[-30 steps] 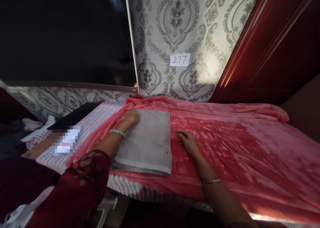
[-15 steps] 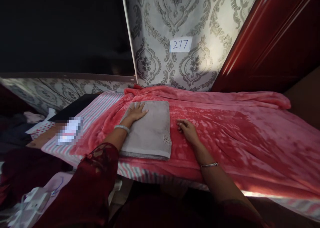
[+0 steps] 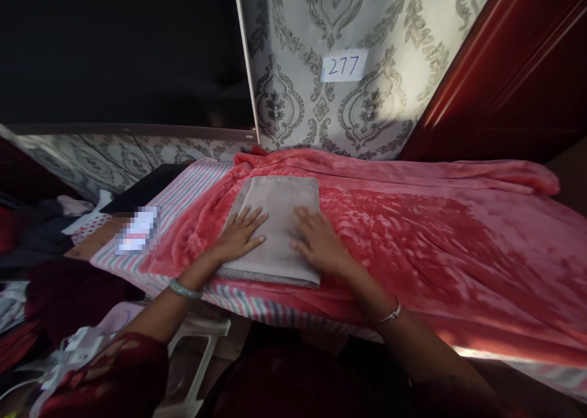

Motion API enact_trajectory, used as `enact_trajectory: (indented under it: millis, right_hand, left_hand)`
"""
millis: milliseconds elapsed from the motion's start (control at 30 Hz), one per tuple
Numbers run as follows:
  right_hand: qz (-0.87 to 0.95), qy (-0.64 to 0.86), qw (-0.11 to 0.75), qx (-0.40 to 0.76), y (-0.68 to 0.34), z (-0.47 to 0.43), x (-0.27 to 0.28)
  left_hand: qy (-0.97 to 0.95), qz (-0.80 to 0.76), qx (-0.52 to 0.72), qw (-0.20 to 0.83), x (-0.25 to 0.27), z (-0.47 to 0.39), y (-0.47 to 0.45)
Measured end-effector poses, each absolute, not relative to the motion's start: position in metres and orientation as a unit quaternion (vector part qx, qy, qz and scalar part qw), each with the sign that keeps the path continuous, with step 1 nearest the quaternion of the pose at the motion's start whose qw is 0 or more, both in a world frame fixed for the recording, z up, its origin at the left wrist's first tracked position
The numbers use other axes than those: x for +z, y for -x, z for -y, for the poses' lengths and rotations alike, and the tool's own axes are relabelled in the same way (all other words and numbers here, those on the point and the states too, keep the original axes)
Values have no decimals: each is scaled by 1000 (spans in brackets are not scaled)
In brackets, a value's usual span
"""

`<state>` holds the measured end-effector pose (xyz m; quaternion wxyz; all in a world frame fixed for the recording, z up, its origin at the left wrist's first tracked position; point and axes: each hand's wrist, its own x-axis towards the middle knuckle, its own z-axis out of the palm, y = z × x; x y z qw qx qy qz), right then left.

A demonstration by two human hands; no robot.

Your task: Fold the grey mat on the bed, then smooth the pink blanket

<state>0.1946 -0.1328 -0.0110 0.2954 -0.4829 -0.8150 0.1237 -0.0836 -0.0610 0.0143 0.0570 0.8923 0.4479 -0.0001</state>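
A folded grey towel (image 3: pixel 282 201) lies flat on a red plush blanket (image 3: pixel 389 222). My left hand (image 3: pixel 238 234) rests on the towel's left part, palm down with the fingers spread. On the towel's right part lies my right hand (image 3: pixel 318 238), its fingers stretched out and slightly blurred. That hand covers the embroidered corner. Neither hand grips anything. A darker grey layer shows along the towel's left and front edges.
The blanket covers a striped sheet (image 3: pixel 257 302). A screen (image 3: pixel 128 57) stands at the back left, a dark red wooden panel (image 3: pixel 513 69) at the right. A paper marked 277 (image 3: pixel 343 66) is on the wall. A white stool (image 3: pixel 202 357) stands below the front edge.
My right hand has moved left from the blanket onto the towel and opened out. My left hand has slid nearer to me along the towel. The camera view has shifted slightly.
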Motion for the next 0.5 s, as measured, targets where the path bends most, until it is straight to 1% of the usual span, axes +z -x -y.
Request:
enact_trajectory:
  millis: [67, 133, 300, 500]
  right_hand:
    - [851, 463, 208, 133, -182, 147, -18]
    - [860, 460, 174, 140, -179, 156, -28]
    - [855, 464, 193, 131, -189, 158, -39]
    - [850, 472, 186, 142, -185, 161, -26]
  left_hand:
    - [-888, -454, 6, 69, 6, 63, 89]
    - [-890, -450, 15, 74, 1, 62, 90]
    - [-894, -439, 34, 83, 0, 59, 92]
    - [-908, -400, 58, 111, 14, 84, 97]
